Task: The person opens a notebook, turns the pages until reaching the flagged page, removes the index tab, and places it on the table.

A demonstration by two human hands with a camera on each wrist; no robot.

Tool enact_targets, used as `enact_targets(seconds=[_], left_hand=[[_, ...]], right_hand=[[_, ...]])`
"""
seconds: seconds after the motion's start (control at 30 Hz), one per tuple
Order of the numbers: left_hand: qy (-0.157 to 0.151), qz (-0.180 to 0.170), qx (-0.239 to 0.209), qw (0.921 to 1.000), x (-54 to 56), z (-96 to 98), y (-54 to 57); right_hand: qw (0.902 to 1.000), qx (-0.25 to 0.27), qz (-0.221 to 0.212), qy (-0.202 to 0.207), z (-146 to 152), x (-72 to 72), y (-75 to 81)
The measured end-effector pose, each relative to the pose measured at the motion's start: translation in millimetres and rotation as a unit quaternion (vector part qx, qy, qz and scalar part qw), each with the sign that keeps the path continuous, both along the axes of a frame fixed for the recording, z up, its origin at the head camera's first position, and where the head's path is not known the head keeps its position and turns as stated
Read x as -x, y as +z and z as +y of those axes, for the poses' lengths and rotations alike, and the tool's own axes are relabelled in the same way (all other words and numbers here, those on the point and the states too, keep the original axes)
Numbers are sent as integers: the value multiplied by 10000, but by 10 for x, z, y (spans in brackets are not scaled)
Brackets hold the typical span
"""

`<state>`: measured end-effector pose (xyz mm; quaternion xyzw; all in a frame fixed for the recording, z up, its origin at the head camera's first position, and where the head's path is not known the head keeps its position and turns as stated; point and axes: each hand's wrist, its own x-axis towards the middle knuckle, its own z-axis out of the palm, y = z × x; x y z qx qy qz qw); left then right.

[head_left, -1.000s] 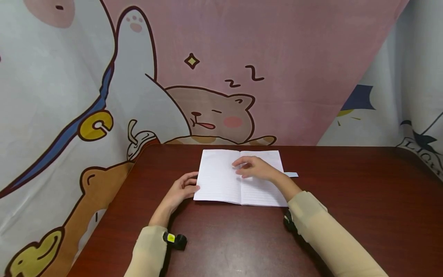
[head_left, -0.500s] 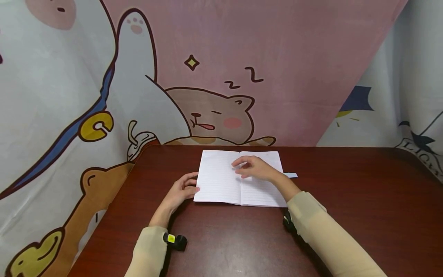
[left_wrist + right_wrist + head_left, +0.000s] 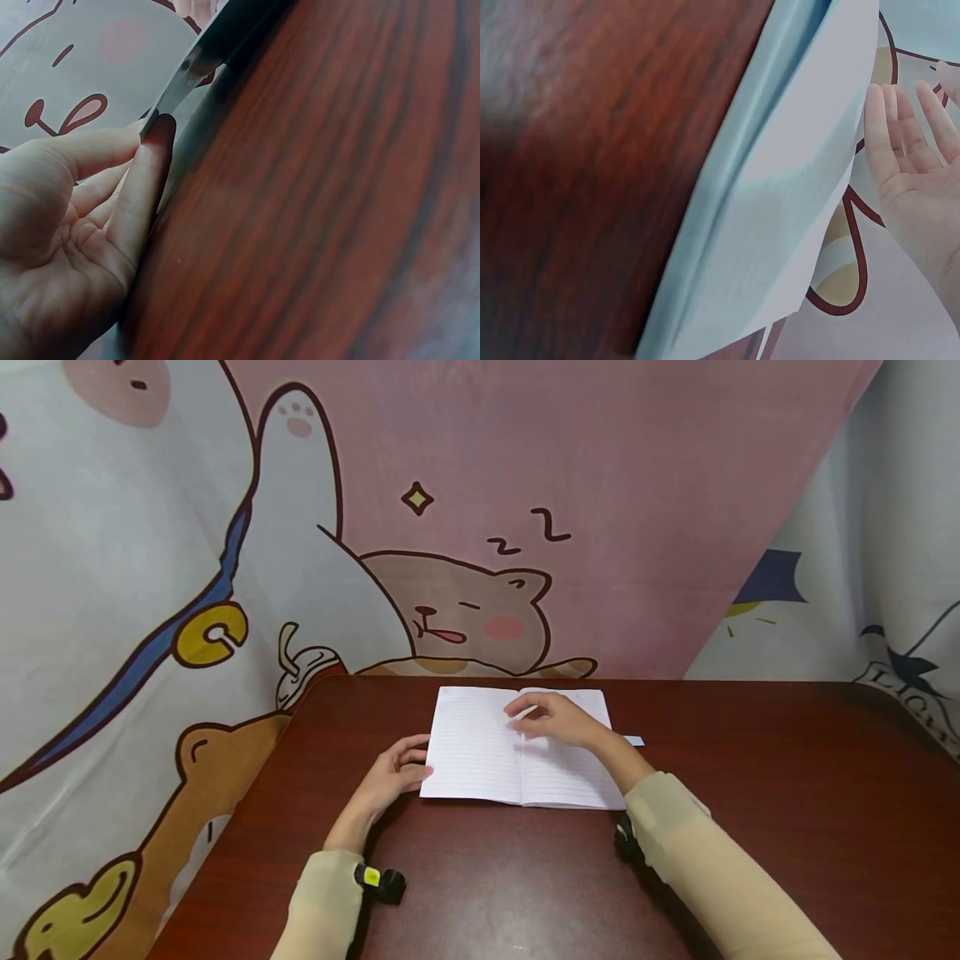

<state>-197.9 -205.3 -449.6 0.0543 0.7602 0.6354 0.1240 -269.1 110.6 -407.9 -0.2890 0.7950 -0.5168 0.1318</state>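
An open notebook [image 3: 476,747] with white lined pages lies on the table, its spine running away from me. At its left edge, my left hand [image 3: 390,772] pinches the pages and cover between thumb and fingers; the left wrist view shows the notebook's edge [image 3: 174,90] caught there. My right hand [image 3: 558,720] is over the right page near the centre fold, fingers loosely bent and apart. Nothing is in that hand [image 3: 915,161] in the right wrist view, where the raised page [image 3: 780,202] bows beside it. A narrow pale strip [image 3: 634,741] sticks out past the notebook's right edge.
The dark red-brown wooden table [image 3: 787,793] extends to both sides and in front of the notebook. Behind it hangs a cloth [image 3: 637,527] printed with cartoon animals, close against the table's far edge.
My right hand has shifted slightly away from me, over the page. The left hand keeps its hold on the notebook's left edge, and the notebook has stayed in place.
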Motion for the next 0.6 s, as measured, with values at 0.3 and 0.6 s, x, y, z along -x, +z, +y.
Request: enact_targets(seconds=[0.3,0.6], left_hand=[[14,-31,-5,10000,5,-5,-2],[12,-18,100,9999,13,-7,-7]], right_hand=[[9997,-32,255,38,66,36,12],[9989,-42,449,-143,121,48,53]])
